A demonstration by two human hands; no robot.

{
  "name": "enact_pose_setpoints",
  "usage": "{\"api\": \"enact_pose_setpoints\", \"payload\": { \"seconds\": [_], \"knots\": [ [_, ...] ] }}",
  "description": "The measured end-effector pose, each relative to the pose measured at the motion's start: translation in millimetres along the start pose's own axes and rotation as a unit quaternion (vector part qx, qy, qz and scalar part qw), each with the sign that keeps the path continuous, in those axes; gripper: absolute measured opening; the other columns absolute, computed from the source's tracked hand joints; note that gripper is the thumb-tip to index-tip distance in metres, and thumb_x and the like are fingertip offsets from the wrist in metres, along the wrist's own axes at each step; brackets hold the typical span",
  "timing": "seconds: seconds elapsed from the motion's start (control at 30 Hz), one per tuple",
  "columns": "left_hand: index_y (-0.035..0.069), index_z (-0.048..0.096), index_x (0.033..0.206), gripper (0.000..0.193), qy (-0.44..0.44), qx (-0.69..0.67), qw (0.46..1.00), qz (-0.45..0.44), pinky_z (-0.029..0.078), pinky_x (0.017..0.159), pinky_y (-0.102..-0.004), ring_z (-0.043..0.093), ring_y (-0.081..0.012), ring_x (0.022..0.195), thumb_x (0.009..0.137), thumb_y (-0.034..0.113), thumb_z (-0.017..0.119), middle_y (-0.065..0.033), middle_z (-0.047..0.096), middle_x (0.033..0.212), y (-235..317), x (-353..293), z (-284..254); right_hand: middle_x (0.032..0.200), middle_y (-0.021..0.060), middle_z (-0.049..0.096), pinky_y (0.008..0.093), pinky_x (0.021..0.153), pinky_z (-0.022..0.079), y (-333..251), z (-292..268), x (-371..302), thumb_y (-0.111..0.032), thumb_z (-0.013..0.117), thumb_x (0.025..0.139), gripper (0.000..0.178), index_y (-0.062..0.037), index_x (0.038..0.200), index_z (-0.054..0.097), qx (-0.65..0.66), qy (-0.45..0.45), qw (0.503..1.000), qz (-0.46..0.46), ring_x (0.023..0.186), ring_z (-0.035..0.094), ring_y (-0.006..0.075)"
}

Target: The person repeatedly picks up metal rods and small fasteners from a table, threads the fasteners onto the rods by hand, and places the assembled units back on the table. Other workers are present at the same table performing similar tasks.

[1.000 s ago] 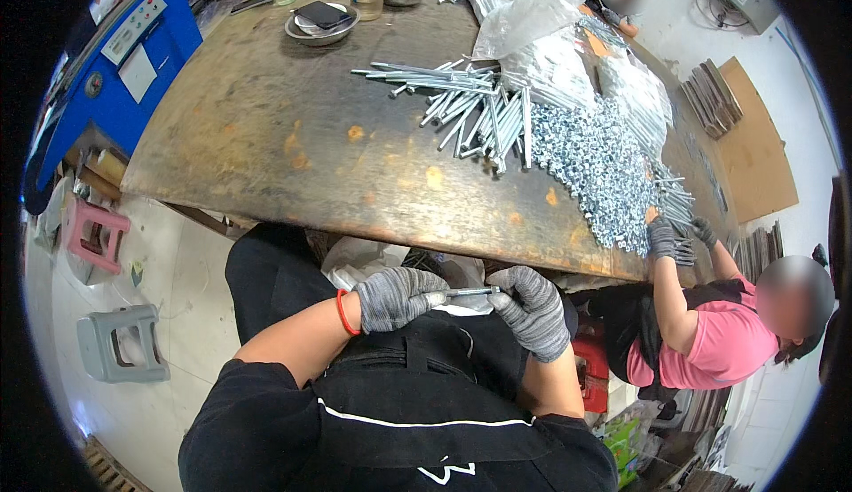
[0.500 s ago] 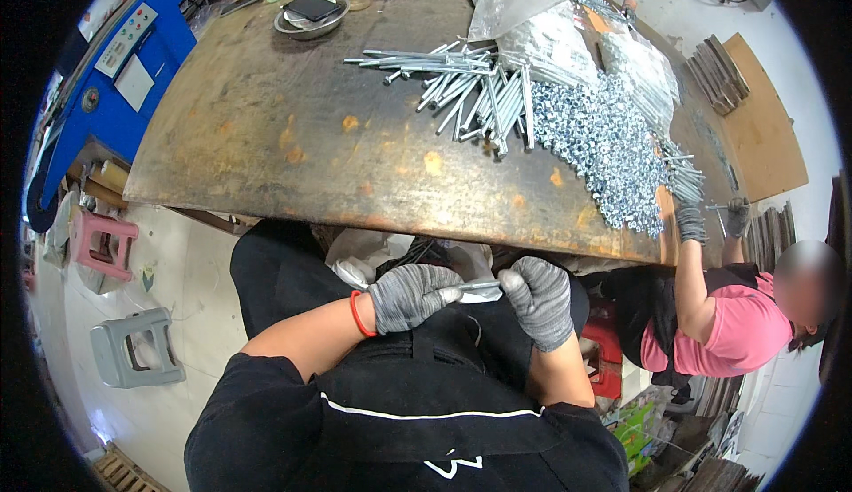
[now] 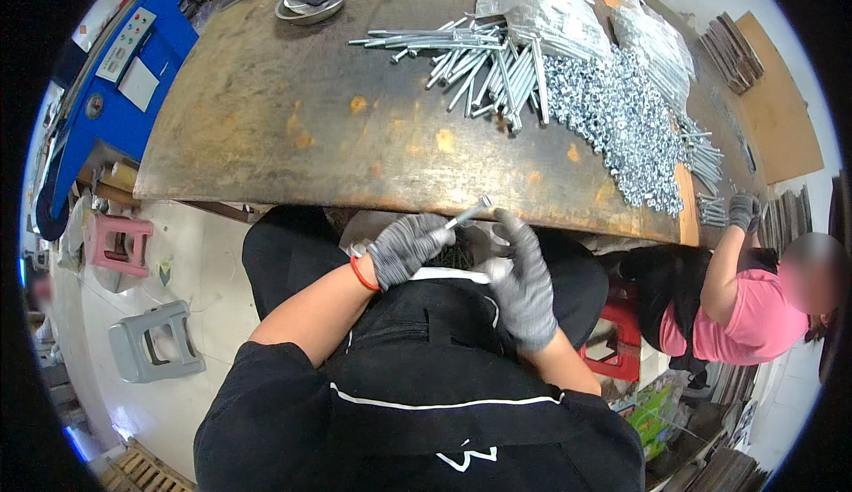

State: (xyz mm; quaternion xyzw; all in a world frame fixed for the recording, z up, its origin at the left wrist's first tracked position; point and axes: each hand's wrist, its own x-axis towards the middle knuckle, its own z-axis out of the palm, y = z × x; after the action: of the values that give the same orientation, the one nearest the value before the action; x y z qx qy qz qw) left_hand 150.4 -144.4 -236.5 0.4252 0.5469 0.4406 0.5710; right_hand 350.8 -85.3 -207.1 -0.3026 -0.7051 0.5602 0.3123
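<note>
In my gloved left hand (image 3: 408,248) is a long silver bolt (image 3: 469,213), its outer end tilted up and to the right near the table's front edge. Its other end is hidden by the fingers. My right hand (image 3: 525,288), also in a grey glove, hangs just right of the bolt with fingers apart, not touching it. Past the edge, loose long bolts (image 3: 513,84) lie in a heap on the table (image 3: 328,128). Right of them spreads a large pile of small shiny nuts (image 3: 626,128).
Plastic bags of bolts (image 3: 559,26) lie behind the nuts. A metal bowl (image 3: 312,11) holding a dark flat object sits far left. A co-worker in a pink shirt (image 3: 737,319) works at the right. Stools (image 3: 155,341) and a blue machine (image 3: 115,93) stand left.
My right hand has come off the bolt and its fingers have opened. The bolt has swung to point upward in my left hand. The co-worker's hands have moved.
</note>
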Motion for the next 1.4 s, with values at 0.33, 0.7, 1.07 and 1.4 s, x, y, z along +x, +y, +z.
{"api": "enact_pose_setpoints", "payload": {
  "seconds": [0.33,0.7,1.07,1.4],
  "knots": [
    [0.008,0.052,0.124,0.050,-0.031,0.518,0.850,-0.089,0.045,0.086,-0.0418,0.057,-0.0366,0.097,0.081,0.032,0.061,-0.0192,0.059,0.110,-53,35,21,0.086,0.0075,0.062,0.0281,0.073,0.047,97,-36,20,-0.008,0.064,0.081,0.017,-0.0017,0.096,0.062,-0.246,0.095,0.964,0.012,0.077,0.058,0.0156],
    [0.008,0.049,0.125,0.057,0.288,0.546,0.772,0.148,0.031,0.105,-0.0362,0.041,-0.0292,0.123,0.075,0.028,0.068,-0.0135,0.047,0.131,62,192,-134,0.085,0.0143,0.064,0.0394,0.074,0.049,109,-116,86,-0.030,0.055,0.085,0.026,-0.0056,0.089,0.064,-0.493,0.248,0.831,0.064,0.078,0.061,0.0314],
    [0.011,0.056,0.117,0.057,0.206,0.551,0.808,-0.031,0.047,0.085,-0.0346,0.062,-0.0291,0.097,0.070,0.039,0.072,-0.0148,0.064,0.107,78,247,-188,0.091,0.0134,0.065,0.0422,0.077,0.048,83,-112,119,-0.044,0.053,0.083,0.038,-0.0090,0.093,0.064,-0.523,0.177,0.811,0.195,0.086,0.062,0.0322],
    [0.008,0.055,0.115,0.042,0.214,0.509,0.832,0.052,0.045,0.083,-0.0417,0.058,-0.0357,0.093,0.081,0.031,0.060,-0.0196,0.061,0.098,47,184,-114,0.109,0.0182,0.061,0.0423,0.085,0.047,110,-156,190,-0.027,0.055,0.084,0.039,-0.0099,0.119,0.054,-0.472,0.274,0.820,0.172,0.099,0.059,0.0328]
  ]
}}
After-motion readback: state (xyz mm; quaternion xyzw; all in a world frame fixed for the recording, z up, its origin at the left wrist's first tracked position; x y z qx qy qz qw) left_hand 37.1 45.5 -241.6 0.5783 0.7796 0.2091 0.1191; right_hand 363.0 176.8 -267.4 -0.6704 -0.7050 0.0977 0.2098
